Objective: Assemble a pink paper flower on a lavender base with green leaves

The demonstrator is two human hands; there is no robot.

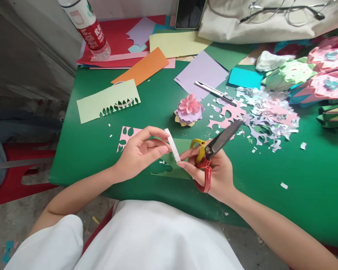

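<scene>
Between my left hand's [141, 152] thumb and fingers is a narrow white strip [172, 145], perhaps paper or tape. My right hand [221, 172] has the scissors [207, 152], with red and yellow handles, hooked over its fingers, blades pointing up and to the right. The right thumb and a fingertip pinch the strip's lower end. Beneath the hands lies a green sheet with cut-outs [183, 168]. A pink sheet with holes [126, 134] is partly covered by my left hand. Just beyond stands a layered paper flower [189, 108] in pink, purple and yellow.
A utility knife [215, 92] rests beside purple sheets [201, 71] and a heap of paper scraps [273, 116]. Pale green paper [107, 101] lies left. A bottle [90, 33] stands at the back left, a phone [190, 14] behind. Folded paper flowers [326, 75] crowd the right.
</scene>
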